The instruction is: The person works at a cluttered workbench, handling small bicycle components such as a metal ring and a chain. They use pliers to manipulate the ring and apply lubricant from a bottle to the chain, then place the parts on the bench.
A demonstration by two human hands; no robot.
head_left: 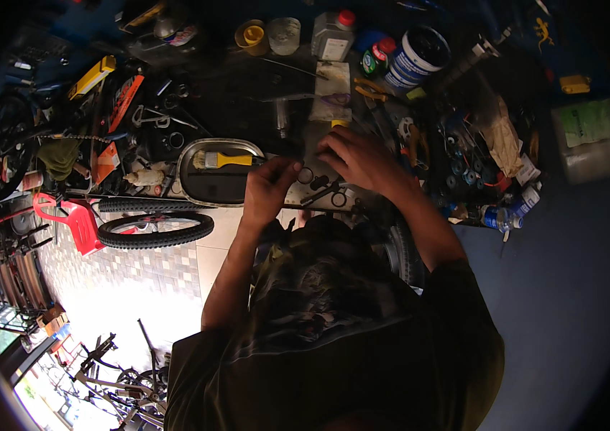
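Note:
My left hand (269, 188) is over the near edge of the workbench, its thumb and fingers pinched together. A thin ring (306, 175) shows right at those fingertips and appears to be held by them. To its right, my right hand (362, 161) hovers with bent fingers apart, and I see nothing between them. Small dark metal parts (319, 184) and another ring (338, 199) lie on the bench below the hands. Left of my left hand, a yellow-handled paintbrush (229, 159) rests in an oval metal tray (184, 188).
Pliers (371, 90), a white-and-blue tub (420, 56) and a grey bottle with red cap (333, 36) stand or lie farther back. Loose parts (466, 169) crowd the right side. A bicycle tire (155, 231) and a red plastic chair (78, 224) are below left.

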